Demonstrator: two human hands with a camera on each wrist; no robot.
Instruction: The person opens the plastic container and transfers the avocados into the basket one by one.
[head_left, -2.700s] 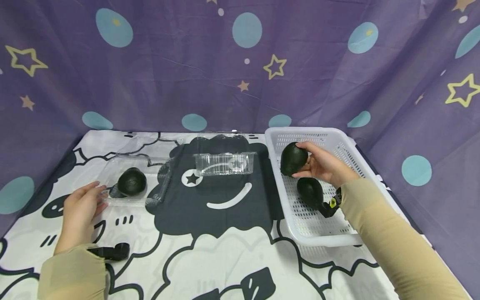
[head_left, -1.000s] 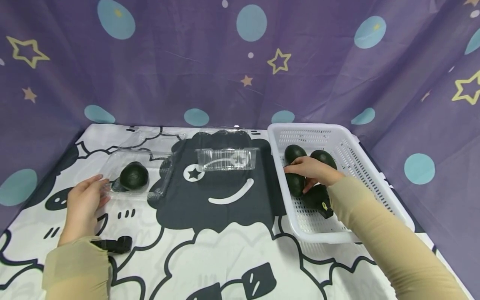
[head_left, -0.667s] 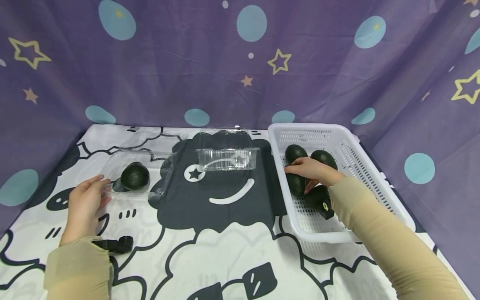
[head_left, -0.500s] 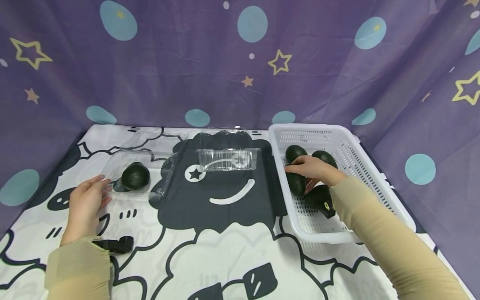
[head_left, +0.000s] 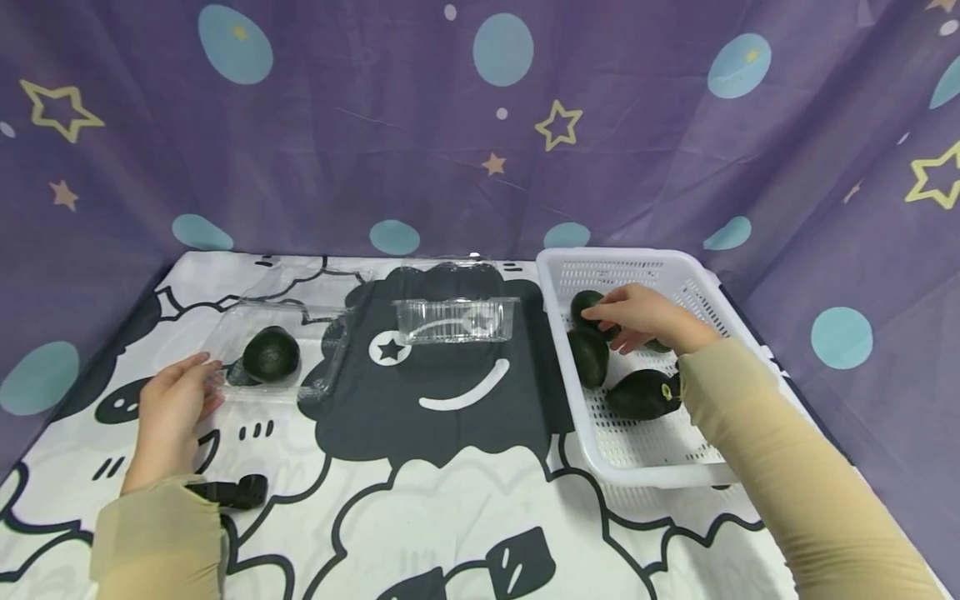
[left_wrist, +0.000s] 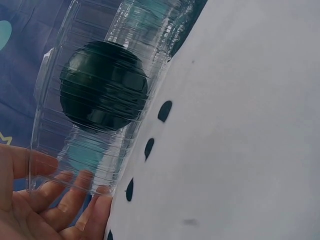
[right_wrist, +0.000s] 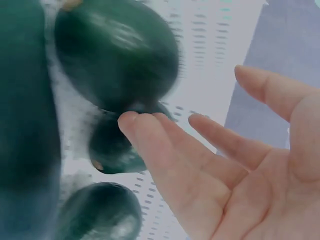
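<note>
My left hand [head_left: 171, 408] rests its loosely bent fingers against the left end of a clear plastic clamshell container [head_left: 315, 379]. One dark green avocado [head_left: 271, 354] lies inside it, and shows through the ribbed wall in the left wrist view. Over the white basket [head_left: 637, 475] my right hand [head_left: 645, 318] hovers with loose fingers and nothing in its grasp. Beneath its fingertips is an avocado [head_left: 587, 307] at the back. Another avocado [head_left: 589, 358] lies along the basket's left wall, and one more avocado [head_left: 637, 395] lies sideways nearer the front. An avocado [head_left: 658, 345] is mostly hidden behind the hand.
A second clear plastic container [head_left: 454, 322], lid raised, stands mid-table toward the back. The patterned cloth [head_left: 450, 517] covers the table, and a purple curtain [head_left: 450, 167] rises behind it. The perforated basket stands at the table's right side.
My right hand held an avocado up, set it in the basket by the left wall and let go. It has since risen toward the back right. The left hand stays at the container.
</note>
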